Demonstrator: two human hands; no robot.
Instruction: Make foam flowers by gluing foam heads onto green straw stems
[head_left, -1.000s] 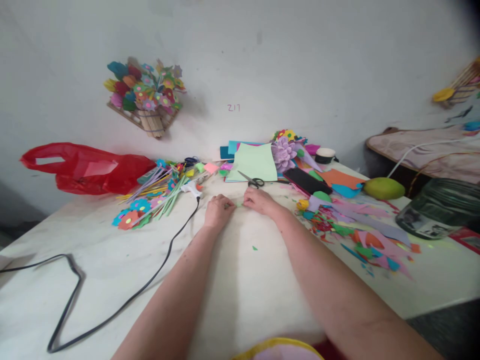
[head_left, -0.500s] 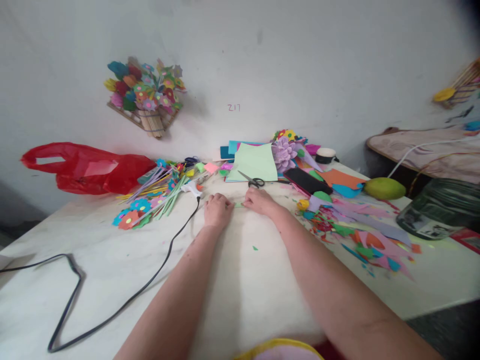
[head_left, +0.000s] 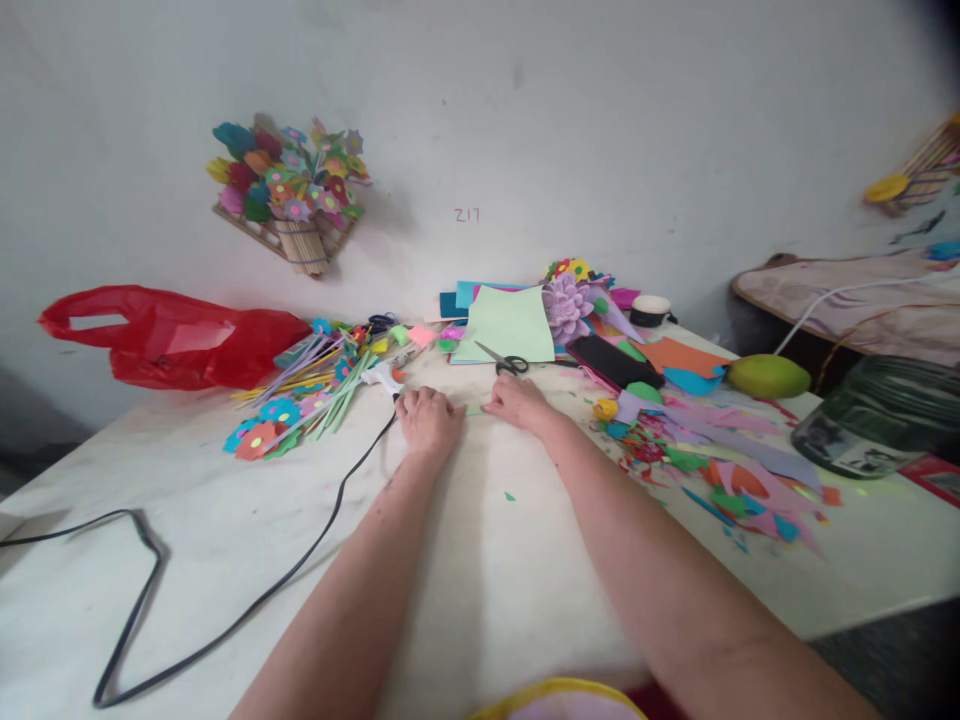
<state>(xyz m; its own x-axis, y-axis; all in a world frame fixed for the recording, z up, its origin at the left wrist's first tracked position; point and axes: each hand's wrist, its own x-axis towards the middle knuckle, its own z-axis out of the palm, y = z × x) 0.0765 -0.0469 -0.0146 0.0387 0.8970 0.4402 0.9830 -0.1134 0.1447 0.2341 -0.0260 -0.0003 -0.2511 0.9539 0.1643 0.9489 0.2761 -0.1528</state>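
Note:
A small light green paper strip (head_left: 472, 410) lies on the table between my two hands. My left hand (head_left: 430, 422) rests palm down at its left end, fingers bent and together with the tips on the strip. From the other side my right hand (head_left: 519, 403) pinches the strip's right end, its fingers curled. Just beyond the right hand are black-handled scissors (head_left: 511, 365), their blades lying over a light green sheet (head_left: 510, 315). Close to the left hand sits a white glue gun (head_left: 384, 378), its black cord (head_left: 341, 490) running down the table.
Left stand paper flowers on stems (head_left: 281, 412) and a red plastic bag (head_left: 202, 345). To the right lie a phone (head_left: 611, 362), coloured paper scraps (head_left: 742, 490), a yellow-green fruit (head_left: 769, 376) and a glass jar (head_left: 874, 420). A tiny green scrap (head_left: 510, 496) lies between my forearms.
My left hand has shifted slightly left, nearer the glue gun's cord. My right hand has barely moved and stays at the strip's right end.

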